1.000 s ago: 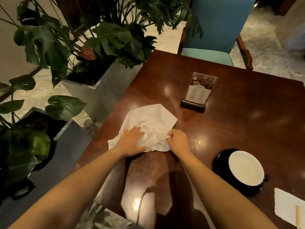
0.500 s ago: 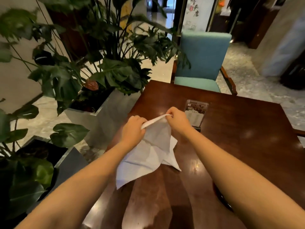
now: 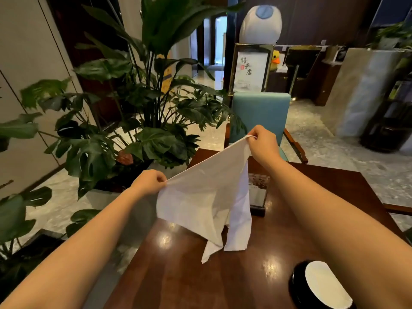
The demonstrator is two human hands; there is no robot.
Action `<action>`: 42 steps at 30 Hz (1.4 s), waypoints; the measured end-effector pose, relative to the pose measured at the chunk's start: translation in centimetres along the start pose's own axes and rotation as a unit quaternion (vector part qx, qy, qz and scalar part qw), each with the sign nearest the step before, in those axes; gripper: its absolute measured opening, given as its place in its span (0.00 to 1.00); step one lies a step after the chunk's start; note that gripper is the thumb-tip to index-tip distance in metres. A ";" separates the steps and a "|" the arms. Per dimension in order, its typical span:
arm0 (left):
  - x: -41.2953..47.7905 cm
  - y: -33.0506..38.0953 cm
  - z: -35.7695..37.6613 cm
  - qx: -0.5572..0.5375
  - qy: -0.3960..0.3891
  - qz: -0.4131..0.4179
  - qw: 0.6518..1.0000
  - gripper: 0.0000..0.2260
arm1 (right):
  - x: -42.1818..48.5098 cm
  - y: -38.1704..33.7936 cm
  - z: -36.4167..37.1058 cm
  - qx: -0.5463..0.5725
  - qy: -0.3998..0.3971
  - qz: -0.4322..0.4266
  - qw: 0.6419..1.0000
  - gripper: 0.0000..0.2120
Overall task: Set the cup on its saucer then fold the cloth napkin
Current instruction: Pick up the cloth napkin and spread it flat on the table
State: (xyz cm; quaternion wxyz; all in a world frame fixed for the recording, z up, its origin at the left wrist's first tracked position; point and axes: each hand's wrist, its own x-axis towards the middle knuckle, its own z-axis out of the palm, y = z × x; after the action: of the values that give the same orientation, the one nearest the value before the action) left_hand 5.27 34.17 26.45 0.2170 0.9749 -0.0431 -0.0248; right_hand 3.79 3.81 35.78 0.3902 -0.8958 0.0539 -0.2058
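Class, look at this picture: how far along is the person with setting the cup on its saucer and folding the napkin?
Done: the cup appears to sit on its dark saucer, lower right. In hand: the left hand and right hand each pinch the top edge of the napkin, holding it spread above the table. Left: every fold; the cloth hangs open.

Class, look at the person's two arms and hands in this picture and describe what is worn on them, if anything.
Nothing is worn. The left arm and right arm are bare to the picture's edge, with no sleeve or cuff. The left hand and right hand carry no glove, and no ring, watch or bracelet shows on the sides facing the camera.
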 end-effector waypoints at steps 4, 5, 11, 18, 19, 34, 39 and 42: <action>0.2 0.5 -0.8 -0.089 0.124 -0.024 0.988 0.07 | 0.0 0.6 -1.2 -0.009 0.006 0.000 1.000 0.08; 0.2 1.3 -1.5 -0.111 0.163 -0.015 0.980 0.07 | 0.2 0.5 -1.5 -0.010 0.011 0.001 1.000 0.08; -1.2 7.6 -7.5 -0.079 0.315 0.194 0.926 0.07 | 0.5 -2.1 -4.2 0.042 0.059 -0.040 0.997 0.10; -5.6 12.1 -11.4 -0.102 0.405 0.316 0.852 0.08 | -1.4 -3.2 -6.9 0.141 0.085 -0.055 0.985 0.08; -6.3 12.3 -11.8 -0.106 0.410 0.325 0.846 0.08 | -1.7 -3.2 -7.2 0.154 0.082 -0.052 0.983 0.07; -7.4 5.4 -11.7 -0.129 0.232 0.166 0.950 0.05 | -2.6 0.7 -9.8 0.151 -0.214 0.077 0.962 0.09; -1.8 0.2 -4.7 -0.060 0.042 0.041 0.997 0.04 | -1.3 3.8 -2.9 0.030 -0.211 0.164 0.963 0.06; 0.9 -1.9 0.4 0.102 -0.046 0.048 0.993 0.05 | -0.6 7.3 2.8 -0.068 -0.199 0.218 0.953 0.13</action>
State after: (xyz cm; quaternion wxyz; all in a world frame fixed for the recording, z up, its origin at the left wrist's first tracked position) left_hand 6.24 35.63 25.27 0.1153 0.9866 -0.1017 -0.0547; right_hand 4.85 0.80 28.60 0.3664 -0.9094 0.1834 0.0711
